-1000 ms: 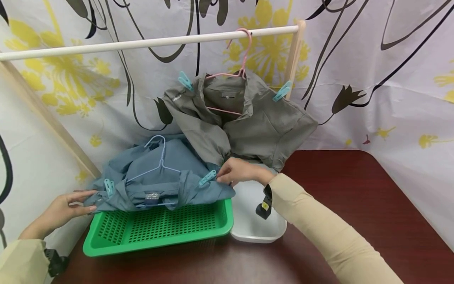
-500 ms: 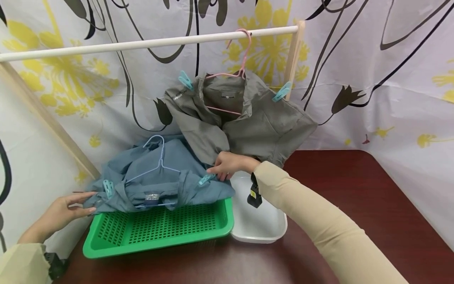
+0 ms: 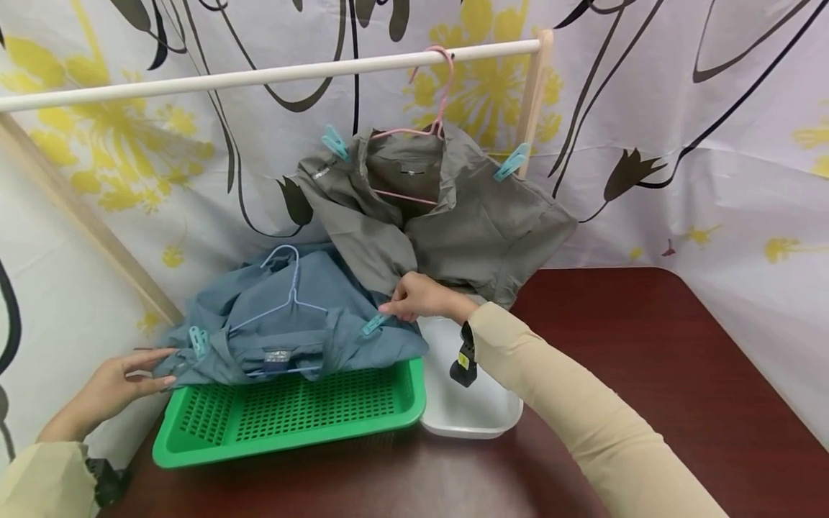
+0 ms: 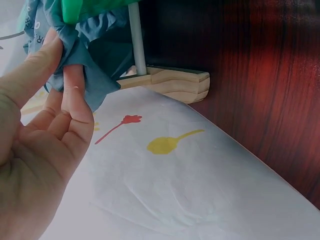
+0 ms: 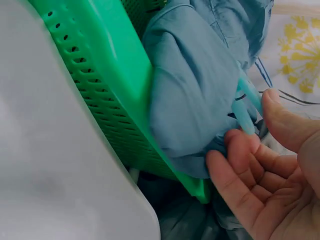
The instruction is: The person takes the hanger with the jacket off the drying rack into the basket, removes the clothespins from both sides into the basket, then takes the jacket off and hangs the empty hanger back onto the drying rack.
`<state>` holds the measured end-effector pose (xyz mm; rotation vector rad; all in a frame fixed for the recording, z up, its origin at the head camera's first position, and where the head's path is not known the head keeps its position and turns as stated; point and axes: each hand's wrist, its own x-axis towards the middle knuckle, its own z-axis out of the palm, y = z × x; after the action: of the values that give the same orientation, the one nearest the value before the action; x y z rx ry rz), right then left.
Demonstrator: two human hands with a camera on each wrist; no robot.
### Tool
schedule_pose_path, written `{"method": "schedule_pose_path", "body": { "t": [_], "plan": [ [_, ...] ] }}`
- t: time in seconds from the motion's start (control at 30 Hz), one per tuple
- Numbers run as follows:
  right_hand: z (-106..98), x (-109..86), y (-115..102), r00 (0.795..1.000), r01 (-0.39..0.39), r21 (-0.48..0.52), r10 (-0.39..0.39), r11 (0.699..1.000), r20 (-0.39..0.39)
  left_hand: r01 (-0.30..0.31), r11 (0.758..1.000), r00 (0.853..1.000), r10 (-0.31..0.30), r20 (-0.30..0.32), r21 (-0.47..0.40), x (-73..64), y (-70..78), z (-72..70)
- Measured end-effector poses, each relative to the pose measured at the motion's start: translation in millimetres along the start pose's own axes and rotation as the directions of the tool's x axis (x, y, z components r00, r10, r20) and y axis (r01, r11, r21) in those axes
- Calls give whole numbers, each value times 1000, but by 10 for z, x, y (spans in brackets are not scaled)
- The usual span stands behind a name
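Observation:
A blue shirt [image 3: 388, 347] lies over the back of the green basket [image 3: 291, 440], with a light-blue hanger [image 3: 293, 293] in it. My left hand [image 3: 116, 387] pinches the shirt's left end; the left wrist view shows cloth [image 4: 95, 80] between thumb and forefinger. At the shirt's right side, my right hand [image 3: 424, 296] pinches a turquoise clothespin [image 5: 243, 117] between thumb and fingers. The clothespin's legs spread apart in the right wrist view, its other end at the cloth. Another clothespin [image 3: 198, 341] sits on the shirt's left side.
A grey shirt [image 3: 482, 237] on a pink hanger [image 3: 447, 86] hangs from the rack's white bar [image 3: 272, 75], with two turquoise clothespins at its shoulders. Right of the basket stands a white basin [image 3: 479, 424] on the dark red table [image 3: 615, 360]. A patterned curtain hangs behind.
My right hand has moved slightly left and up from the shirt's edge onto the right clothespin. The left hand keeps its place on the cloth.

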<state>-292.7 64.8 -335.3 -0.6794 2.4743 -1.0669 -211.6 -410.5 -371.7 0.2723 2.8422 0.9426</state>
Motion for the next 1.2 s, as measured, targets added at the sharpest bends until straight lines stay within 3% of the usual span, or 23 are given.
{"method": "schedule_pose_path", "body": {
  "t": [0.27, 0.87, 1.2],
  "plan": [
    [-97, -103, 41, 989, 63, 5, -62, 998, -138, -15, 1000, 1000, 15, -15, 18, -9, -12, 18],
    [-365, -423, 379, 996, 84, -71, -83, 994, 11, -15, 998, 1000, 16, -25, 55, 8, -18, -3],
    [-379, -458, 572, 997, 70, -90, -68, 993, 23, -9, 1000, 1000, 9, -11, 21, 12, -3, 1]
  ]
}}
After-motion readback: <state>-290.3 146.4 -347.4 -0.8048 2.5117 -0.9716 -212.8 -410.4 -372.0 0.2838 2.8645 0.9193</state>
